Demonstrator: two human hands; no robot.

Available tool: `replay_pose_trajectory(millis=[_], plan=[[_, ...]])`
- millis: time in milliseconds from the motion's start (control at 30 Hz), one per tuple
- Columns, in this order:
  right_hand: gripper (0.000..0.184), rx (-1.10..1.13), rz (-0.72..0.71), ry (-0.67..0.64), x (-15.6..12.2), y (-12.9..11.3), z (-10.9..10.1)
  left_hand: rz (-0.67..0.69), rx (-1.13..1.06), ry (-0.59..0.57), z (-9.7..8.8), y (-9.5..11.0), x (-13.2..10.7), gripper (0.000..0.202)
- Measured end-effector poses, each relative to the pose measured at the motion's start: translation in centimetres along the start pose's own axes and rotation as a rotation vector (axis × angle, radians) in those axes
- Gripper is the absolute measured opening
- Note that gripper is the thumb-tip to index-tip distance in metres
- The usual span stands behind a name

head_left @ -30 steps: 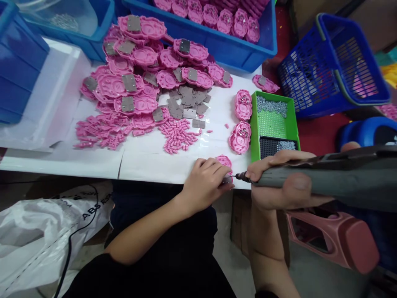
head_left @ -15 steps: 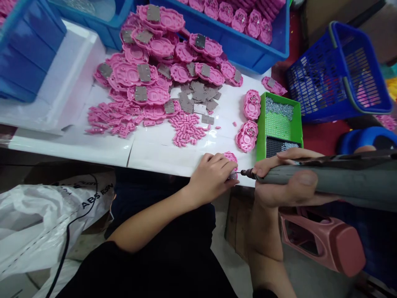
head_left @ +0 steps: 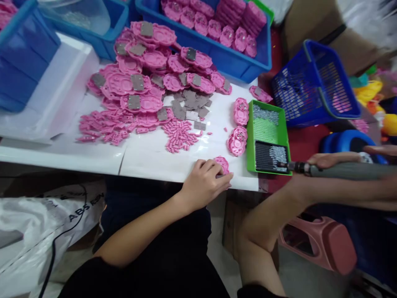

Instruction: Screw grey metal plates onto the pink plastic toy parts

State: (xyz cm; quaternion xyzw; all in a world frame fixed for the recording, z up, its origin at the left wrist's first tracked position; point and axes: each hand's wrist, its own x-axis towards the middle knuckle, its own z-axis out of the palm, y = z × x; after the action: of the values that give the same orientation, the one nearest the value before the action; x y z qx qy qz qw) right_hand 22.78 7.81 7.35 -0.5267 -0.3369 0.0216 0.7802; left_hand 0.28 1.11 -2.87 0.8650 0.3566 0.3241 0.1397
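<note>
My left hand (head_left: 203, 182) rests at the table's front edge, its fingers closed over a pink plastic casing (head_left: 222, 164) and covering much of it. To the right, my right hand (head_left: 324, 160) grips a grey electric screwdriver (head_left: 344, 171), lying nearly level. The driver's tip is over the black screw rack (head_left: 263, 156), among upright screws (head_left: 278, 155). That rack sits in the front part of a green tray (head_left: 250, 140), with loose screws (head_left: 265, 114) at the tray's back. Two pink casings with metal parts (head_left: 237, 141) lie left of the tray.
Pink casings with grey plates (head_left: 151, 58) are heaped at the back, near loose grey plates (head_left: 189, 101) and small pink pieces (head_left: 180, 136). Behind stands a blue bin (head_left: 248, 68) of casings. A blue basket (head_left: 313, 95) and a pink stool (head_left: 338, 244) are at right.
My right hand has moved the screwdriver rightward, from the casing under my left hand to the screw rack. My left hand stays on the casing. The view has shifted slightly.
</note>
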Motion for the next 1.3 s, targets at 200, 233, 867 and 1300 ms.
replay_pose_trajectory(millis=[200,233,867,1300], plan=[[0.017,0.022,-0.343,0.235,3.6,2.6,1.8,0.03,0.019,0.025,-0.2,0.1,0.1,0.011],[0.021,0.011,-0.331,0.213,3.8,3.1,1.9,0.023,0.013,0.015,-0.2,0.1,0.1,0.011],[0.037,-0.099,-0.243,0.144,4.1,5.5,0.9,-0.021,-0.091,0.01,-0.5,0.2,0.2,0.009],[0.042,-0.121,-0.196,0.176,3.9,5.3,1.7,-0.009,-0.322,-0.065,-1.4,-0.7,0.0,0.024]])
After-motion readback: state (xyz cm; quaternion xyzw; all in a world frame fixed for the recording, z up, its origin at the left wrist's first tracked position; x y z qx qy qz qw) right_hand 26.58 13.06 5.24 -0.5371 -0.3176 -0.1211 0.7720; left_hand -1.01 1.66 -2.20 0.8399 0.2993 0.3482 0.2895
